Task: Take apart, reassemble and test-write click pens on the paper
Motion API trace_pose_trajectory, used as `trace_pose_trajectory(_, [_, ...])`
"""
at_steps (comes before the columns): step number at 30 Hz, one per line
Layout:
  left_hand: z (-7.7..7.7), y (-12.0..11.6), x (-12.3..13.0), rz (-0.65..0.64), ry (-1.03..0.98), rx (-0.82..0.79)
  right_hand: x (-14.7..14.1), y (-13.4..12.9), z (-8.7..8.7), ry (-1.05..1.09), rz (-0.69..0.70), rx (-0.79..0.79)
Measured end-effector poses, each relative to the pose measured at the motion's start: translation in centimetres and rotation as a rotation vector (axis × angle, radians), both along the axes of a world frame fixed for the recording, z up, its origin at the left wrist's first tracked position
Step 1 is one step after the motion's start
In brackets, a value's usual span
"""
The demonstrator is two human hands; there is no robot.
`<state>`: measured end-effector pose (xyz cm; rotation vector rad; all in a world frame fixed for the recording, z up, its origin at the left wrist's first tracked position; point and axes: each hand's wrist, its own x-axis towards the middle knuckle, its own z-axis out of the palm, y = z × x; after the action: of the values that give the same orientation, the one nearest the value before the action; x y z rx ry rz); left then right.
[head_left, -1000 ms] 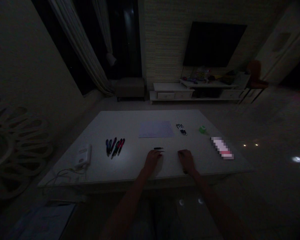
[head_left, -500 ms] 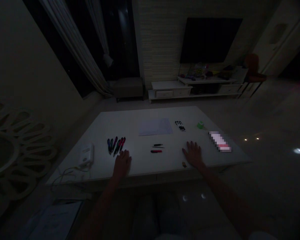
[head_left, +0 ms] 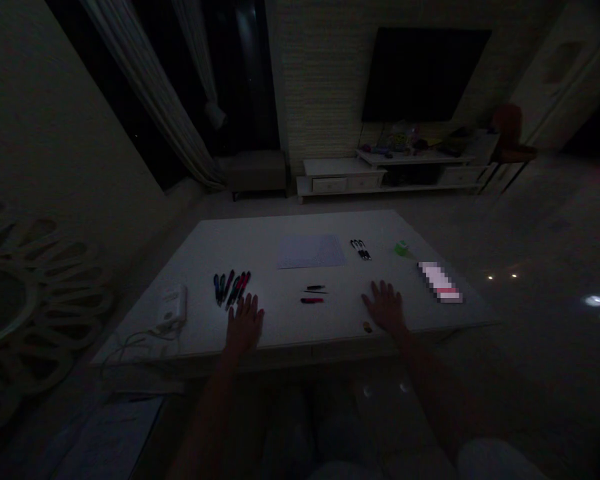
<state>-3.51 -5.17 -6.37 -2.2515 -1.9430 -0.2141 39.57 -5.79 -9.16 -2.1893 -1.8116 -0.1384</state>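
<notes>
My left hand (head_left: pixel 245 323) lies flat on the white table (head_left: pixel 275 320) near its front edge, fingers apart and holding nothing. Just beyond its fingertips is a row of several pens (head_left: pixel 231 288) in dark and red colours. My right hand (head_left: pixel 384 305) rests flat with spread fingers, also holding nothing. Beside it, towards the edge, lies a small dark and yellowish object (head_left: pixel 367 327) I cannot make out. Between the hands are a black pen piece (head_left: pixel 316 287), a thin dark rod (head_left: pixel 315 292) and a red and black pen piece (head_left: pixel 313 301).
A sheet of paper (head_left: pixel 311 251) lies mid-table, with black-and-white pen parts (head_left: pixel 361 250) to its right. Further right are a green tape roll (head_left: pixel 401 248) and a blurred-out phone-like object (head_left: pixel 440 283). At left stands a white power strip (head_left: pixel 172 304) with cables. The room is dim.
My left hand's fingers have stretched out and spread further. The right hand stays nearly in place, and the view has tilted very slightly.
</notes>
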Motion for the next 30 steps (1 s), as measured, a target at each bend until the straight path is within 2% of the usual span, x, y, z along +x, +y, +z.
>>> trace_pose_trajectory(5, [-0.01, 0.04, 0.08, 0.009, -0.028, -0.007, -0.48, -0.21, 0.56, -0.087, -0.053, -0.074])
trace_pose_trajectory(10, [0.04, 0.06, 0.06, 0.02, -0.055, -0.021, -0.48, -0.38, 0.76, -0.112, -0.035, -0.044])
trace_pose_trajectory(30, [-0.03, 0.13, -0.37, 0.024, -0.127, -0.021, -0.33, -0.1, 0.35, -0.124, -0.044, -0.098])
